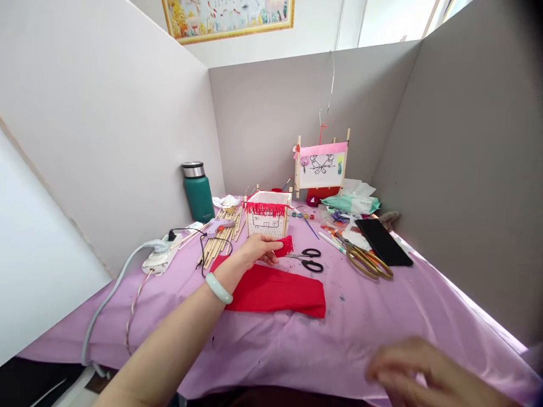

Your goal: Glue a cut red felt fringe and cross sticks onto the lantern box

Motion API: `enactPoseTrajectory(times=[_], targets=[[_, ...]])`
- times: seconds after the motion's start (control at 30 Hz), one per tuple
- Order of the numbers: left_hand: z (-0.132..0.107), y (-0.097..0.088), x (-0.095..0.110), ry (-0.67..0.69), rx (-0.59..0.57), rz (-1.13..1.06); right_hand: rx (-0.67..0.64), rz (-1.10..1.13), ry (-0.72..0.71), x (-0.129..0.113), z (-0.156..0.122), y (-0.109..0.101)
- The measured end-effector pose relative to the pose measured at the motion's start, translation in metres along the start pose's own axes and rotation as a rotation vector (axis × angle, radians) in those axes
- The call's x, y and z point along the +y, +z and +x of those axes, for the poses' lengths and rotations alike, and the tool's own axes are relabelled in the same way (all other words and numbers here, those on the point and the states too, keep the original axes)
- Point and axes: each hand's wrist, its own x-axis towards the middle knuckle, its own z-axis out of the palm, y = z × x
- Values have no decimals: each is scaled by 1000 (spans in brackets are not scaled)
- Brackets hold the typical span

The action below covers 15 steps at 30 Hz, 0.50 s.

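My left hand [258,250] pinches a small fringed piece of red crepe paper [285,246] between fingers and thumb, and a pale green bangle [219,288] sits on that wrist. Below it, a long red crepe strip [275,291] lies flat on the lilac tablecloth [339,339]. A small paper-and-stick lantern [268,216] with red fringe along its top stands just beyond the hand. Black-handled scissors [307,260] lie to the right of the fingers. At the lower right, my right hand [424,373] hovers blurred over the cloth, its fingers loosely apart and holding nothing.
A hot glue gun [218,226] rests on a pile of wooden sticks [220,246] near a power strip [161,254]. Farther back are a green flask [198,192] and a finished lantern panel [321,167]. Gold scissors [369,261] and a black phone [384,242] lie right. Grey partitions surround the table.
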Motion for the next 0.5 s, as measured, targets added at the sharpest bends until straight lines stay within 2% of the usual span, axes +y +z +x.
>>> enactPoseTrajectory(times=[0.03, 0.13, 0.17, 0.27, 0.37, 0.5], targets=[[2, 1, 0, 9, 3, -13, 13, 16, -40, -6, 20, -13], [10, 4, -1, 42, -4, -72, 404, -134, -91, -17, 95, -49], [12, 4, -3, 50, 3, -89, 481, -187, -99, -18, 119, -56], [14, 2, -8, 57, 52, -118, 484, -337, -138, -12, 172, -56], [13, -3, -12, 65, 79, -143, 420, -448, -151, -2, 188, -38], [13, -9, -14, 65, 73, -161, 452, -487, -182, 7, 178, -24]])
